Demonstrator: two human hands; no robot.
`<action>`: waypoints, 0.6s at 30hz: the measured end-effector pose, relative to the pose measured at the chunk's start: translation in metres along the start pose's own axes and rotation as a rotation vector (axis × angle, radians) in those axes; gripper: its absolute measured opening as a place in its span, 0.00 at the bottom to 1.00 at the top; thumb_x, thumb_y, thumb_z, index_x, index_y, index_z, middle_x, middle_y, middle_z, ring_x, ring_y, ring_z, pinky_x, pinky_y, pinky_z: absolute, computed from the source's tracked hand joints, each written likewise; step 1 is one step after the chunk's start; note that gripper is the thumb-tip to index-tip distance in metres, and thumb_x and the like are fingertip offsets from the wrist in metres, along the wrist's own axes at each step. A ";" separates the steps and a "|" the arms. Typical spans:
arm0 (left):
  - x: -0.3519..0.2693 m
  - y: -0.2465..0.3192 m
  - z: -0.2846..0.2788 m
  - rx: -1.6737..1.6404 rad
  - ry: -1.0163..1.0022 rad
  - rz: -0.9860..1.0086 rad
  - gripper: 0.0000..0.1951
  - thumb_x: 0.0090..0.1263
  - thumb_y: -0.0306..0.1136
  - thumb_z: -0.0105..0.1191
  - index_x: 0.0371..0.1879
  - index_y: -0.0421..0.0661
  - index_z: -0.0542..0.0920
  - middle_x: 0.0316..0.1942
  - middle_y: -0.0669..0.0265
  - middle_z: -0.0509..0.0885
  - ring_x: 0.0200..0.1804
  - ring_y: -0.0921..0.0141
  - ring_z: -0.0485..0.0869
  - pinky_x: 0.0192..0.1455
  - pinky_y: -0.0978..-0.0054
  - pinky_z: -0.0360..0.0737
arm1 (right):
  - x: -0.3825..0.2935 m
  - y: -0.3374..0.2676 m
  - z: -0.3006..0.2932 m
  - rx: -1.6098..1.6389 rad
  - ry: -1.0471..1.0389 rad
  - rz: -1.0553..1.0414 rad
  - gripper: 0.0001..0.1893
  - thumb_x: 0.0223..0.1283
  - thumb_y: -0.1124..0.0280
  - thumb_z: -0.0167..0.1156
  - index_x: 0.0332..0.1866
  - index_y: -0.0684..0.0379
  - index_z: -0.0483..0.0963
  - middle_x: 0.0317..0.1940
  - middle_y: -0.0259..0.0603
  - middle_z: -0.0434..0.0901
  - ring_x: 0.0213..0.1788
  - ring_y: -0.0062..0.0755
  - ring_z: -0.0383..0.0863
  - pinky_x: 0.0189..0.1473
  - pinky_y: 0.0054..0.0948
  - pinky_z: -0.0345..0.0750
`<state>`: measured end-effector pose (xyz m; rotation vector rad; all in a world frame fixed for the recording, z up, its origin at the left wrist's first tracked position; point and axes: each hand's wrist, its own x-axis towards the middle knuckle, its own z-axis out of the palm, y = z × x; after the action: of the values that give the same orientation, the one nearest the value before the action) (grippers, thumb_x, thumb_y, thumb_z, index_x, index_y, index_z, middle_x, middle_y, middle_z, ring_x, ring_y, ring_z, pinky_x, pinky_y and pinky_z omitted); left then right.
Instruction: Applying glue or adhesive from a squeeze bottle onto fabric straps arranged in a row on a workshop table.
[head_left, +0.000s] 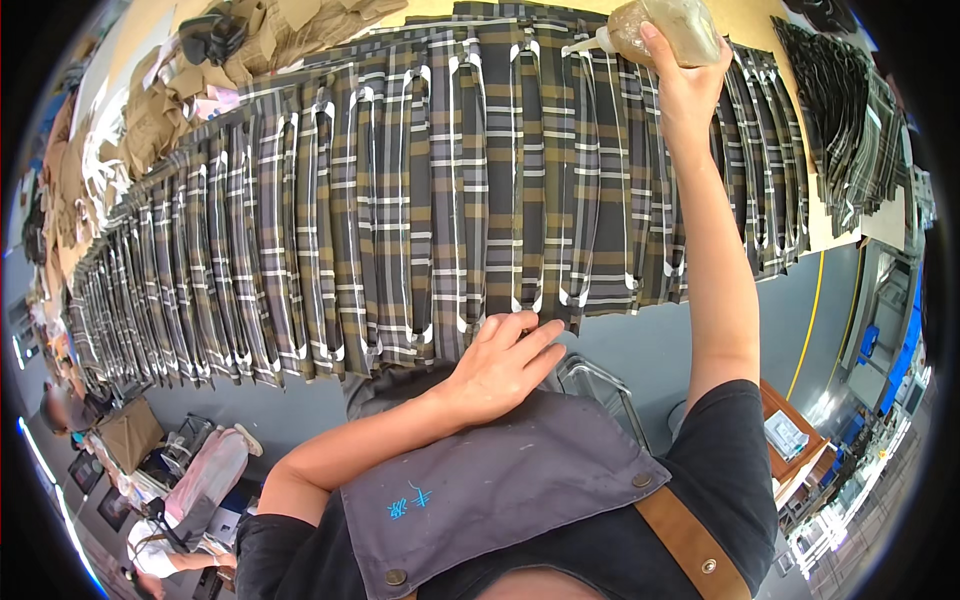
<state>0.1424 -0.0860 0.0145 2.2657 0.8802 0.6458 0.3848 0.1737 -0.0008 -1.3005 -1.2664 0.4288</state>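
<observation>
My right hand (694, 90) grips a translucent squeeze bottle (667, 34) with a pale, cloudy content, tilted over the far edge of the cloth. Its narrow nozzle (585, 46) points left, its tip at the top of a white outline on one strip. Overlapping plaid fabric pieces (469, 180) in grey, olive and white fan out across the table, many bearing white lines along their edges. At the near edge, the bent fingers of my left hand (499, 364) touch the plaid cloth. The thumb is hidden, so a pinch on the fabric cannot be made out.
Crumpled brown fabric (161, 112) lies at the far left of the table (829, 232). Dark plaid pieces (847, 120) are stacked at the right. A metal-framed stool (607, 382) stands below the near edge. Other people (161, 536) are at lower left.
</observation>
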 end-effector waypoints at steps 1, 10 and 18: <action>0.000 0.000 0.000 0.000 0.001 0.000 0.20 0.48 0.22 0.58 0.45 0.44 0.83 0.56 0.62 0.78 0.52 0.59 0.73 0.48 0.62 0.70 | 0.000 0.000 -0.001 0.000 -0.001 -0.001 0.39 0.52 0.63 0.75 0.61 0.73 0.59 0.53 0.48 0.69 0.55 0.30 0.74 0.56 0.27 0.75; -0.003 0.001 0.001 -0.008 -0.003 0.004 0.21 0.48 0.21 0.58 0.46 0.43 0.82 0.57 0.61 0.78 0.52 0.59 0.73 0.48 0.61 0.70 | -0.008 0.001 -0.022 0.052 -0.128 0.131 0.43 0.47 0.60 0.77 0.60 0.74 0.60 0.53 0.52 0.72 0.54 0.33 0.77 0.56 0.29 0.76; -0.003 0.003 0.001 0.008 -0.007 0.001 0.21 0.48 0.21 0.58 0.46 0.42 0.82 0.57 0.60 0.77 0.53 0.59 0.73 0.49 0.61 0.70 | -0.044 -0.024 -0.030 0.186 -0.042 0.283 0.39 0.49 0.65 0.75 0.59 0.73 0.61 0.50 0.49 0.75 0.49 0.29 0.78 0.51 0.27 0.78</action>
<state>0.1426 -0.0908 0.0151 2.2744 0.8796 0.6350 0.3869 0.1160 0.0070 -1.3200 -1.0521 0.7597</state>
